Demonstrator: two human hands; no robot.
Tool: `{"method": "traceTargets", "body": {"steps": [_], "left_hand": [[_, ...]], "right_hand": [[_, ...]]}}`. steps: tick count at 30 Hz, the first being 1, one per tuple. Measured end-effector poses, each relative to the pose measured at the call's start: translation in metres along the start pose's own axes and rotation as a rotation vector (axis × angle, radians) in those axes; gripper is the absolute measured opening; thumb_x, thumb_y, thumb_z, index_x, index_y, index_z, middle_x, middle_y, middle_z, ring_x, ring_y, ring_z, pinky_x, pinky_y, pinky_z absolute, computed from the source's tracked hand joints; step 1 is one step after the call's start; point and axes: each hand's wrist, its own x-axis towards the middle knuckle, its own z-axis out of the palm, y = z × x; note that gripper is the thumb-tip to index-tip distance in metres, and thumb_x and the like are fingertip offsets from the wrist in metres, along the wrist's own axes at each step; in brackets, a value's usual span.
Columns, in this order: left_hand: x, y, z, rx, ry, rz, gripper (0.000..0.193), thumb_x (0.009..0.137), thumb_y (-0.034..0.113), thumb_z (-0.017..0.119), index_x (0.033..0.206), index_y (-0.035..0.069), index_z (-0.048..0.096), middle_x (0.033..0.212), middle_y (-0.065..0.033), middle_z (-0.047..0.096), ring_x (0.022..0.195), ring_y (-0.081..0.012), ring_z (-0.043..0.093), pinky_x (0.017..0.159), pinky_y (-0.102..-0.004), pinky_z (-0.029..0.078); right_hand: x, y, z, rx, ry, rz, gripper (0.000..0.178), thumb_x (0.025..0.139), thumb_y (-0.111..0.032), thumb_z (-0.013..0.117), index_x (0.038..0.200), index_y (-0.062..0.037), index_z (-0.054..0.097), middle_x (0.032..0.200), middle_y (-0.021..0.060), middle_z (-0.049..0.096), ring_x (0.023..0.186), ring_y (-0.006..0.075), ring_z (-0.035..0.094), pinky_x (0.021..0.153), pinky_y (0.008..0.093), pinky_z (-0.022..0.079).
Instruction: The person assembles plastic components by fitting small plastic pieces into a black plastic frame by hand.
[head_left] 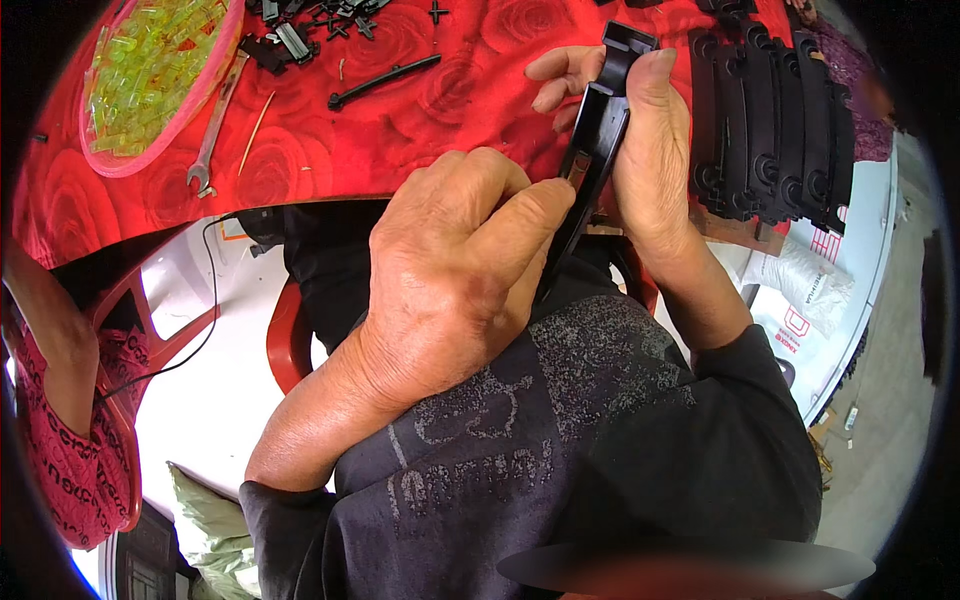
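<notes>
A long black plastic part (604,112) with a hollow channel slants up between my two hands. My right hand (655,150) cradles its upper half, the thumb along the near side and the fingers spread behind it. Closed at the lower part of the piece is my left hand (455,260), thumb tip pressed at the channel. A small brownish strip (580,166) shows inside the channel by that thumb. The left fingertips are hidden, and so is most of the part's lower end.
Red rose-patterned cloth (440,120) covers the table. On it lie a pink basket (235,60) of yellow-green clear pieces, a wrench (215,130), a thin stick (256,132), a black rod (385,80) and small black parts (350,15). Black curved parts (765,125) are stacked at right. A person's arm (55,340) shows at left.
</notes>
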Motion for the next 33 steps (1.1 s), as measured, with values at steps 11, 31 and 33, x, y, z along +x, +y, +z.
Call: {"method": "traceTargets", "body": {"steps": [11,31,33], "left_hand": [[0.005,-0.005,0.002,-0.052,0.008,0.025,0.028,0.078,-0.006,0.077,0.104,0.002,0.071,0.082,-0.0108,0.061,0.072,-0.0269,0.064,0.064,-0.0353,0.052],[0.015,0.0,-0.003,0.081,-0.229,0.018,0.026,0.087,0.005,0.069,0.112,0.003,0.064,0.078,-0.0136,0.065,0.069,-0.0357,0.064,0.064,-0.0438,0.049],[0.014,0.002,-0.003,0.088,-0.226,0.006,0.026,0.086,0.004,0.07,0.111,0.003,0.064,0.079,-0.0135,0.066,0.07,-0.0352,0.065,0.064,-0.0434,0.049]], "right_hand": [[-0.002,-0.007,0.003,-0.078,0.008,0.013,0.078,0.106,-0.066,0.02,0.093,-0.0006,0.06,0.106,0.0172,0.07,0.087,0.0179,0.066,0.076,0.0303,0.052],[-0.006,-0.004,0.008,-0.001,-0.048,-0.004,0.081,0.105,-0.069,0.025,0.1,0.0022,0.064,0.105,0.0123,0.071,0.082,0.0113,0.061,0.072,0.026,0.049],[-0.007,-0.003,0.009,0.008,-0.039,-0.017,0.082,0.104,-0.069,0.024,0.1,0.002,0.064,0.103,0.0115,0.071,0.08,0.0107,0.06,0.07,0.0259,0.049]]}}
